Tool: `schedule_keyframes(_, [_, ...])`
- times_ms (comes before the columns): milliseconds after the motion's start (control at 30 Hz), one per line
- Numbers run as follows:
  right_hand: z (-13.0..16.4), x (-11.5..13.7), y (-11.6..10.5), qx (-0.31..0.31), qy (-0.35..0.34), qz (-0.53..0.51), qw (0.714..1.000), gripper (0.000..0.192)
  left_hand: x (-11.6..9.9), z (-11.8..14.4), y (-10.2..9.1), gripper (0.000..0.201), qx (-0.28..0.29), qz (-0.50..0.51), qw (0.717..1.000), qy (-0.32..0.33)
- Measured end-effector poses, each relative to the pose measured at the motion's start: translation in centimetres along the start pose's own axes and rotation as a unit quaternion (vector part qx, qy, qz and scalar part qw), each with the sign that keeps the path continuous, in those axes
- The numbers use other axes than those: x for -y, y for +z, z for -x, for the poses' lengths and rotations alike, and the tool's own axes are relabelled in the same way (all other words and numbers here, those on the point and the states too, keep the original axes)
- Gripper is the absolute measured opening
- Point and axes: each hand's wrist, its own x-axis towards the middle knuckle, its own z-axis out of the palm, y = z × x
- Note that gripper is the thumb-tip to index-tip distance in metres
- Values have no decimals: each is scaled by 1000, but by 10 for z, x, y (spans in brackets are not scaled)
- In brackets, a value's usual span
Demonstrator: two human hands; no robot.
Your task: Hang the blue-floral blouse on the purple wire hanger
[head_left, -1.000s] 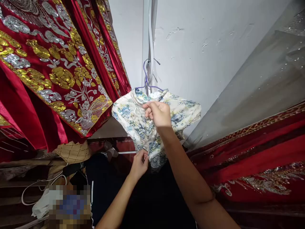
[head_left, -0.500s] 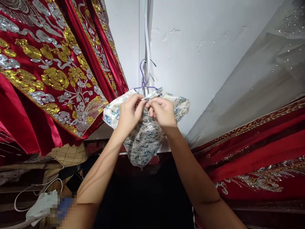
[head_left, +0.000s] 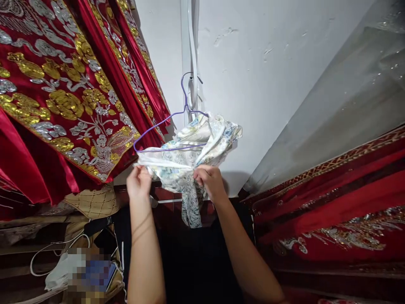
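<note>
A purple wire hanger (head_left: 155, 125) hangs by its hook against the white wall. A white garment with a blue and yellow floral print (head_left: 177, 177) is half off it: the hanger's left arm is bare, while the right end stays inside the cloth. My left hand (head_left: 139, 181) is closed on the garment's left shoulder edge, just below the hanger's left corner. At the middle of the open neckline, my right hand (head_left: 207, 177) pinches the cloth. The lower part of the garment dangles, bunched, between my forearms.
Red embroidered clothing (head_left: 69, 93) with gold and silver sequins hangs at the left. At the right are sheer covering (head_left: 303, 122) and more red beaded fabric (head_left: 348, 202). A white cable (head_left: 191, 46) runs down the wall. A white bag (head_left: 63, 270) lies lower left.
The garment's left shoulder has come off the hanger, baring its purple arm. My left hand has moved left and down with that edge; my right hand has moved down, and the neckline gapes.
</note>
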Motion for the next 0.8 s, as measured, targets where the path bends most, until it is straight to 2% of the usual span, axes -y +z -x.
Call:
schedule_keyframes(100, [28,-22,-13,-86,38,-61,994,28,43,35,-21,19,-34,-18,998,-49])
schedule_keyframes(167, [43,-35,-32,-105,66,-42,991,33,60,56,-23,17,-31,-29,996,-74])
schedule_keyframes(200, [49,-40,-43,-94,81,-22,992,35,64,64,-20,16,-22,-31,996,-84])
schedule_keyframes(267, [57,-43,-63,-33,114,18,993,35,65,77,-8,17,7,-28,995,-98])
schedule_keyframes(333, [57,-42,-73,36,146,62,987,34,60,91,11,21,75,-28,991,-105])
schedule_keyframes(433, [45,-35,-64,62,134,99,984,48,51,117,41,22,241,-97,961,-90])
schedule_keyframes(500, [34,-28,-48,46,107,53,992,57,45,137,57,16,338,-207,917,-46])
schedule_keyframes(600, [17,-12,-23,66,107,-51,991,74,33,160,71,9,418,-362,832,37])
schedule_keyframes(633, [13,-5,-17,86,120,-83,986,79,28,164,74,11,432,-390,810,65])
schedule_keyframes(700, [5,10,-9,152,156,-122,968,84,15,164,75,22,433,-418,790,119])
schedule_keyframes(800, [-3,34,-6,276,181,-77,941,61,-3,147,73,33,354,-457,789,209])
